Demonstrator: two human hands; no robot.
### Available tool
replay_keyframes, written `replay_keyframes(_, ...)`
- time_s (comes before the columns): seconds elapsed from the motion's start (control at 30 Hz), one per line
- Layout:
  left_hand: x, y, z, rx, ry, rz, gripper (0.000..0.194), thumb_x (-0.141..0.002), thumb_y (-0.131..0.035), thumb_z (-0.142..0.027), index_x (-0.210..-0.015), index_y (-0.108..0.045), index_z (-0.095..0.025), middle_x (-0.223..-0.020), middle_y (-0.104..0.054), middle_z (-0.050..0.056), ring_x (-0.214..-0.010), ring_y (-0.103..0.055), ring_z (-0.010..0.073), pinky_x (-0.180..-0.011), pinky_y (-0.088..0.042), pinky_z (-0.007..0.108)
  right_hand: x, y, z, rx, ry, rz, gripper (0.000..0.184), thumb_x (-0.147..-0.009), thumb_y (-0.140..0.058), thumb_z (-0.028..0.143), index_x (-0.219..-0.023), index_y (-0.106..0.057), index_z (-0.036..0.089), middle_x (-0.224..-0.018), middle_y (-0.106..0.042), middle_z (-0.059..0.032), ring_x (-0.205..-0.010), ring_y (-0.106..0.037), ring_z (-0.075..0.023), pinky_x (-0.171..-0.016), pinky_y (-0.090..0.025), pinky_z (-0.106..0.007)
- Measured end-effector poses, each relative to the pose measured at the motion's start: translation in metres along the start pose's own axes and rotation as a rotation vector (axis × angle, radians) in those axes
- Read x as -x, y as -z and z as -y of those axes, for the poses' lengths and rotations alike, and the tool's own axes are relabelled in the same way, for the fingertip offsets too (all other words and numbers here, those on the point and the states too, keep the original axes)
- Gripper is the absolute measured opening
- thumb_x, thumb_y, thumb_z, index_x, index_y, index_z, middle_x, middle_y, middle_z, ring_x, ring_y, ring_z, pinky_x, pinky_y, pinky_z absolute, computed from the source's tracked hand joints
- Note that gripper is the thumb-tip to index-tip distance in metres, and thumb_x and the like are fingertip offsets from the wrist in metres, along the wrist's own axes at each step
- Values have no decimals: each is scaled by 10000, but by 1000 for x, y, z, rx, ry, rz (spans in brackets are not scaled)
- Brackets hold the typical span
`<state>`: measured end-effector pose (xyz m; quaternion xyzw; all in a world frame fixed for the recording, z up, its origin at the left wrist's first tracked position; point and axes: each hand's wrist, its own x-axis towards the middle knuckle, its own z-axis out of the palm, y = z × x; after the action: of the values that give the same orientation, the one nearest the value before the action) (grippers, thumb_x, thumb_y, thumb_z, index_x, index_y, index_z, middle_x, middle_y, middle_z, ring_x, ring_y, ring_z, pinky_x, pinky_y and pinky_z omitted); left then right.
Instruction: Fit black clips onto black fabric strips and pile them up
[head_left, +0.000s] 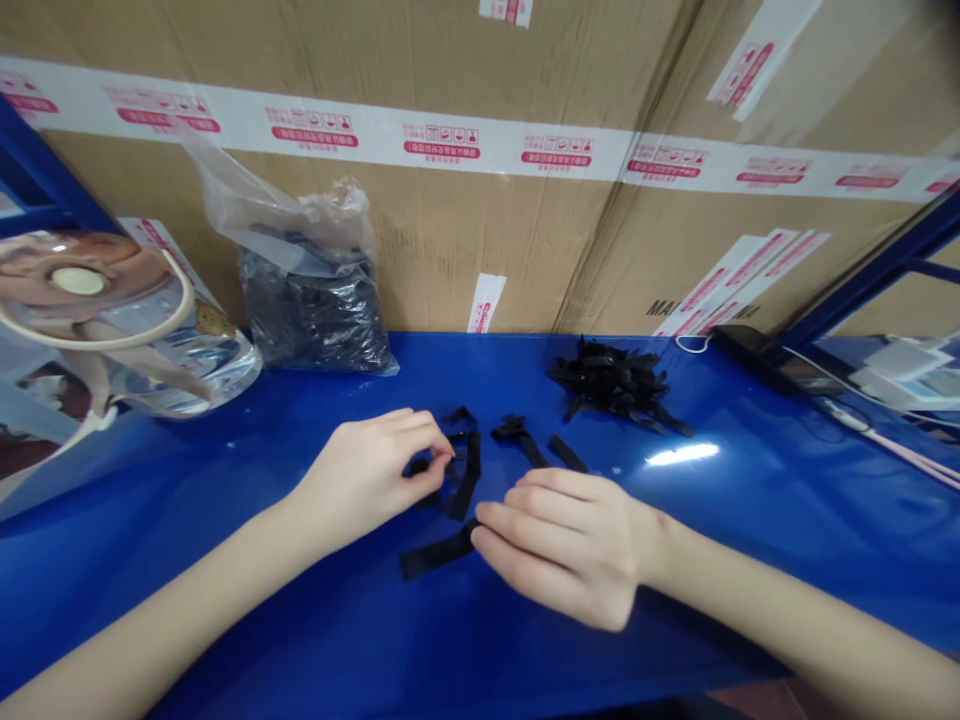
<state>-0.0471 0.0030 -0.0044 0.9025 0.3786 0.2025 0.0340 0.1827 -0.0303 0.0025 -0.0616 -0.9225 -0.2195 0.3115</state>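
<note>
Several short black straps point(465, 470) lie on the blue table point(225, 480) between my hands. My left hand point(371, 470) pinches one small black strap piece at about the table's middle, fingertips closed on it. My right hand point(566, 545) rests palm down with its fingers curled together, the fingertips pressing the end of a flat black strap point(435, 553) that stretches to the left. Two more loose straps point(540, 448) lie just beyond my right hand.
A heap of black straps point(619, 383) sits at the back right. A clear plastic bag of black pieces point(315, 310) stands at the back left by a shiny foil bag point(112, 320). Cardboard boxes point(480, 200) wall the rear. A phone with cable point(787, 365) lies at the right.
</note>
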Motion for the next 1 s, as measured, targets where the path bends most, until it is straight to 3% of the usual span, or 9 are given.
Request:
replay_keyframes(0.1, -3, 4, -7, 270, 149, -60, 124, -852, -578, -205, -784, -682, -202, -749, -663, -33, -599, -546, 105, -569, -402, 221, 0, -12, 4, -88, -107, 20, 300, -949, -441, 83, -822, -710, 124, -778, -734, -35, -671, -636, -120, -663, -496, -256)
replay_keyframes(0.23, -3, 4, -21, 437, 169, -53, 135, -824, -604, -204, -723, -692, -192, -686, -649, -30, -559, -505, 94, -539, -382, 215, 3, -15, 1, -144, -315, 25, 236, -951, -484, 114, -832, -688, 113, -735, -709, -33, -679, -621, -131, -632, -462, -258)
replay_keyframes(0.43, 0, 1, -26, 474, 173, -38, 131, -823, -597, -184, -743, -700, -190, -700, -652, -16, -585, -529, 106, -551, -402, 221, 6, -12, -2, -277, -485, 89, 202, -962, -485, 159, -858, -656, 126, -746, -675, -51, -692, -593, -127, -683, -467, -250)
replay_keyframes(0.67, 3, -3, -23, 401, 101, -76, 69, -823, -687, -264, -853, -697, -203, -810, -680, -9, -650, -585, 115, -602, -453, 222, 7, -16, -1, -391, -689, 29, 112, -941, -536, 220, -911, -625, 158, -779, -667, -24, -707, -607, -122, -639, -485, -220)
replay_keyframes(0.87, 5, -12, -19, 304, -26, -184, 106, -915, -565, -161, -900, -666, -189, -890, -698, 9, -812, -651, 127, -745, -498, 218, 4, -16, -2, -276, -654, 65, 151, -947, -529, 228, -959, -650, 137, -815, -695, -54, -741, -620, -151, -685, -509, -265)
replay_keyframes(1.0, 6, -15, -23, 205, -3, -242, 133, -944, -526, -186, -931, -658, -199, -925, -712, 3, -835, -673, 126, -758, -510, 214, 3, -17, 0, -105, -574, 63, 215, -953, -496, 169, -818, -653, 114, -717, -676, -59, -680, -605, -154, -651, -494, -267)
